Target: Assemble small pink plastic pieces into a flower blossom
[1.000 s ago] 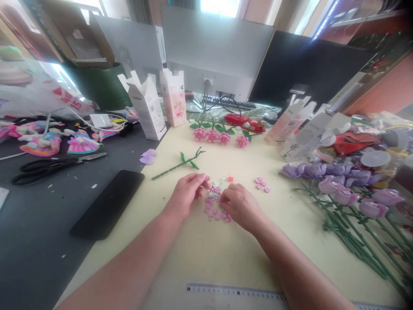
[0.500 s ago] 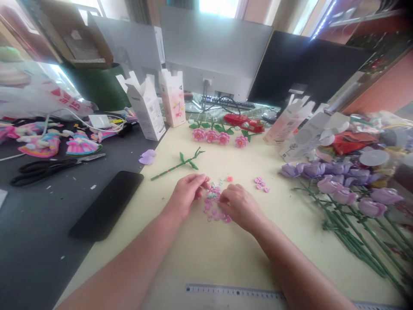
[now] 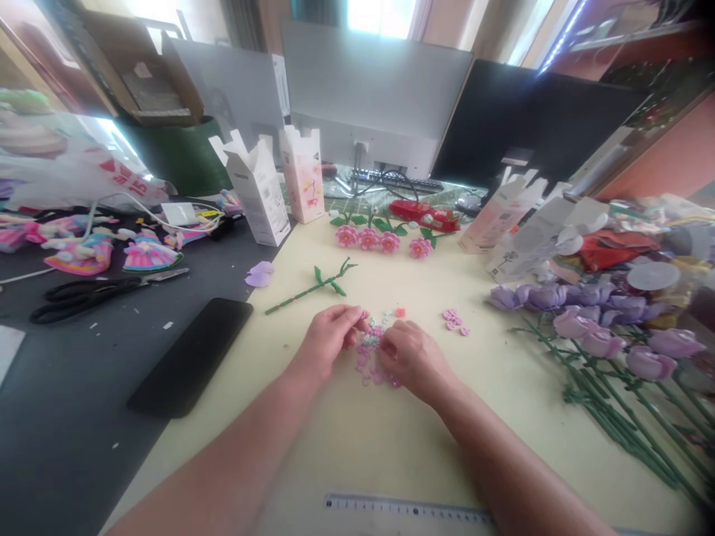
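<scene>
this looks like a craft corner in an office or a home, which is unclear; monitors (image 3: 377,97) and a keyboard (image 3: 399,179) sit along the far edge of the desk (image 3: 61,424), below a bright window (image 3: 380,16); scissors (image 3: 89,290) lie toward its left edge, a ruler (image 3: 413,511) toward the near one; small pink pieces (image 3: 380,378), artificial flowers (image 3: 600,342) and opened cartons (image 3: 262,197) suggest handcraft.

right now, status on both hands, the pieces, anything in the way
Left hand pinching a small pink piece. Right hand at pile of small pieces, its hold hidden. Part of pile blocked from view by right hand. Green stem beyond left hand.
</scene>
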`<action>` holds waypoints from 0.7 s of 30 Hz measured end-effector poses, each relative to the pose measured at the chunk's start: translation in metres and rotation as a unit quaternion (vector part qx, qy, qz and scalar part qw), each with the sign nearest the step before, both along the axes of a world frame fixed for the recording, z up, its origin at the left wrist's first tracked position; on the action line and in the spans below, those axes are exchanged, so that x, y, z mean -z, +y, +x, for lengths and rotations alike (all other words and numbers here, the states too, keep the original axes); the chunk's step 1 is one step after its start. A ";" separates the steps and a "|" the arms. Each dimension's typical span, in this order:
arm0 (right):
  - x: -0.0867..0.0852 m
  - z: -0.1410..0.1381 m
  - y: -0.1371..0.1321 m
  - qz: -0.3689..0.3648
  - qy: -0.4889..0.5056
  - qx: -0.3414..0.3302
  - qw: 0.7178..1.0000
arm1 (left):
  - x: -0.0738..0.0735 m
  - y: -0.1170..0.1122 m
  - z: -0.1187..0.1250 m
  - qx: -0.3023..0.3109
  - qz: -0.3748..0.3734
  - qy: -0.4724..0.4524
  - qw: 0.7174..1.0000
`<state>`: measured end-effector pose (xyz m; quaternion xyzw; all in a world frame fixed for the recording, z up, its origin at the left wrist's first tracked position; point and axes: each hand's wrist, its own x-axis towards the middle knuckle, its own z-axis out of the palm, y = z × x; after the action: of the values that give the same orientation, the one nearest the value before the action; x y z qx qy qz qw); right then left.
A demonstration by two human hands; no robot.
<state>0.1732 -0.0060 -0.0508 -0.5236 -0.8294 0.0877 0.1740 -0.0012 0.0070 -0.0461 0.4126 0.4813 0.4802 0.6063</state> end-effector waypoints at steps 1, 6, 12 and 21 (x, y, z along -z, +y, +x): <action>0.000 0.001 0.000 0.006 0.007 0.001 1.000 | 0.000 0.000 0.000 0.000 0.000 0.001 1.000; -0.008 0.004 0.000 0.004 0.108 0.008 0.994 | -0.001 0.000 0.000 0.001 -0.001 0.012 1.000; -0.024 0.003 -0.004 0.030 0.240 0.038 0.970 | -0.003 -0.005 0.004 0.018 -0.013 0.033 0.999; -0.021 0.001 -0.005 0.085 0.187 -0.004 0.979 | -0.001 -0.015 0.014 0.063 -0.026 0.037 0.997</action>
<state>0.1741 -0.0107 -0.0298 -0.4780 -0.7886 0.1135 0.3698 0.0127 -0.0081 -0.0452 0.4438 0.4881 0.4130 0.6278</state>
